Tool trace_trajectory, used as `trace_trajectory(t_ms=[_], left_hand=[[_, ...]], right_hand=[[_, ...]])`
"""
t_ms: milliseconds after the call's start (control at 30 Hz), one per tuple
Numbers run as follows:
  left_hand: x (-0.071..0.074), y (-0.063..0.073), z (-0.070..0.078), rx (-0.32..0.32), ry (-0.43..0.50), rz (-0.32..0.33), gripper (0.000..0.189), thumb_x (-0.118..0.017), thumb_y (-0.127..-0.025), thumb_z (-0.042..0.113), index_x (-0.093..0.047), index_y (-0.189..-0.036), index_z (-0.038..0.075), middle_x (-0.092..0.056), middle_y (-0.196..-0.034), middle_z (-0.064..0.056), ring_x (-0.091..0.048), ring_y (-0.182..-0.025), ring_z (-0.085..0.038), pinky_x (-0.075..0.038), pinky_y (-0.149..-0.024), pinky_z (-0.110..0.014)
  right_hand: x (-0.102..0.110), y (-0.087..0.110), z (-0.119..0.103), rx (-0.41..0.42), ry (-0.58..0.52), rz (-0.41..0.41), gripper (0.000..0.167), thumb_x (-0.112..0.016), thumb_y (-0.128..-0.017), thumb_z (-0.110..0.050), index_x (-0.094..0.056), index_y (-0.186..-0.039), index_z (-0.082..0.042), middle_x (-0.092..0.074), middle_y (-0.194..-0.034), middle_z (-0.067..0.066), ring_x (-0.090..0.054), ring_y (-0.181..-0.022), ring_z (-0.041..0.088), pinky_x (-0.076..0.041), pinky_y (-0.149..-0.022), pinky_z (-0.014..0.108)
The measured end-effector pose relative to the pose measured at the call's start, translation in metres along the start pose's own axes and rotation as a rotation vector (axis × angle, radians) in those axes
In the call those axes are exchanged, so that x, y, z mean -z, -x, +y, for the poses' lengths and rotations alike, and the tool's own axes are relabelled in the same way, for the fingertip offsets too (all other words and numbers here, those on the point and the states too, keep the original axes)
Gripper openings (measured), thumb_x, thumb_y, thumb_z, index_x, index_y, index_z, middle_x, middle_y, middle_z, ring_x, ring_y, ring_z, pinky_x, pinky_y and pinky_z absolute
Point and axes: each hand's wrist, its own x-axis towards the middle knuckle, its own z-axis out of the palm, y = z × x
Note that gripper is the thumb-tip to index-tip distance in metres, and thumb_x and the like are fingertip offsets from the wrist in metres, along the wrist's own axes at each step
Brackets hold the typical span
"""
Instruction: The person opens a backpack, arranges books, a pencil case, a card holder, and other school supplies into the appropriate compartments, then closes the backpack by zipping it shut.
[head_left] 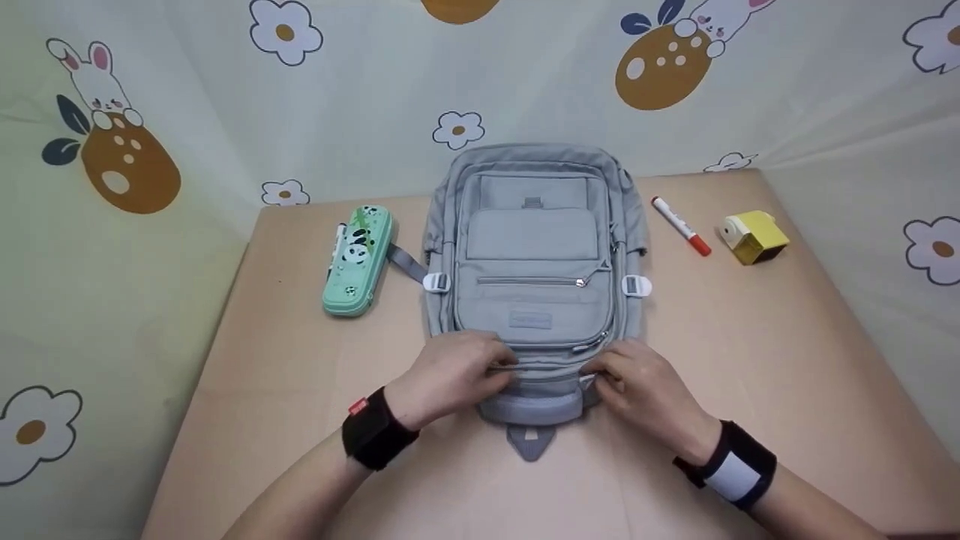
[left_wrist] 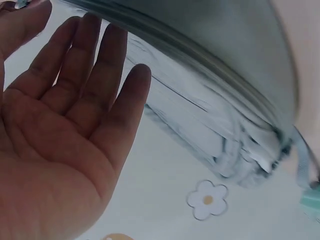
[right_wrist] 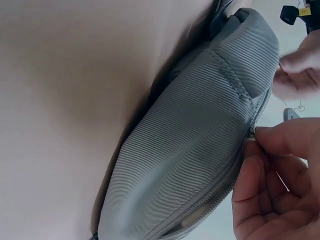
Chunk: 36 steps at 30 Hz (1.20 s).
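A grey backpack [head_left: 536,232] lies on its back, its top handle [head_left: 531,409] nearest me. At its top edge my right hand [head_left: 649,386] pinches a zipper pull [right_wrist: 251,134] between thumb and fingertips. The zipper [right_wrist: 200,197] stands partly open below that hand in the right wrist view. My left hand [head_left: 454,371] is at the same edge, to the left. In the left wrist view the left hand's fingers [left_wrist: 107,65] are mostly straight, their tips at the bag's rim [left_wrist: 195,55], with the thumb apart from them.
Left of the backpack lies a green panda pencil case [head_left: 358,262], with a marker [head_left: 337,251] along its left side. To the right are a red-capped marker [head_left: 681,225] and a yellow-and-white pencil sharpener [head_left: 754,236]. A patterned cloth [head_left: 360,112] hangs behind the brown table [head_left: 277,360].
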Motion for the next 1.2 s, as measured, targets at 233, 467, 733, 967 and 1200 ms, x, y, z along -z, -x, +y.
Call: trace_trajectory(t_ms=[233,467,733,967,1200], left_hand=[[-0.022,-0.030,0.032,-0.053,-0.089,0.035,0.018,-0.069,-0.097,0.035,-0.078,-0.097,0.020,-0.063,-0.080,0.010,-0.055,-0.068,-0.008,-0.042,-0.054,-0.024],[-0.035,-0.042,0.043,-0.035,-0.146,0.027,0.015,-0.070,-0.097,0.033,-0.075,-0.090,0.021,-0.064,-0.080,0.008,-0.060,-0.071,-0.012,-0.047,-0.057,-0.029],[-0.037,-0.043,0.042,-0.038,-0.125,0.042,0.014,-0.069,-0.097,0.028,-0.068,-0.087,0.020,-0.064,-0.081,0.008,-0.061,-0.071,-0.012,-0.048,-0.058,-0.028],[-0.037,-0.044,0.041,-0.011,-0.091,0.020,0.014,-0.070,-0.096,0.028,-0.066,-0.084,0.021,-0.060,-0.078,0.010,-0.057,-0.068,-0.011,-0.045,-0.054,-0.027],[-0.035,-0.043,0.042,-0.009,-0.086,0.008,0.014,-0.070,-0.096,0.029,-0.066,-0.085,0.021,-0.060,-0.078,0.010,-0.058,-0.067,-0.010,-0.045,-0.054,-0.027]], right_hand=[[-0.002,0.005,0.000,-0.038,0.011,0.025,0.035,-0.077,-0.071,0.014,-0.074,-0.093,-0.014,-0.069,-0.093,-0.008,-0.060,-0.089,0.009,-0.049,-0.076,0.021],[-0.005,0.008,-0.003,-0.036,-0.004,0.053,0.038,-0.077,-0.074,0.015,-0.075,-0.101,-0.012,-0.070,-0.101,-0.007,-0.061,-0.092,0.009,-0.047,-0.080,0.018],[-0.006,0.010,0.000,-0.017,-0.027,0.065,0.031,-0.069,-0.077,0.012,-0.071,-0.098,-0.011,-0.065,-0.093,-0.005,-0.057,-0.085,0.011,-0.042,-0.074,0.019],[0.002,0.016,0.008,-0.027,-0.006,0.087,0.030,-0.071,-0.077,0.013,-0.067,-0.096,-0.009,-0.061,-0.091,-0.001,-0.054,-0.085,0.013,-0.042,-0.074,0.022],[0.012,0.023,0.023,-0.098,-0.006,0.094,0.039,-0.070,-0.073,0.021,-0.066,-0.099,-0.008,-0.061,-0.090,-0.002,-0.051,-0.082,0.009,-0.039,-0.070,0.017]])
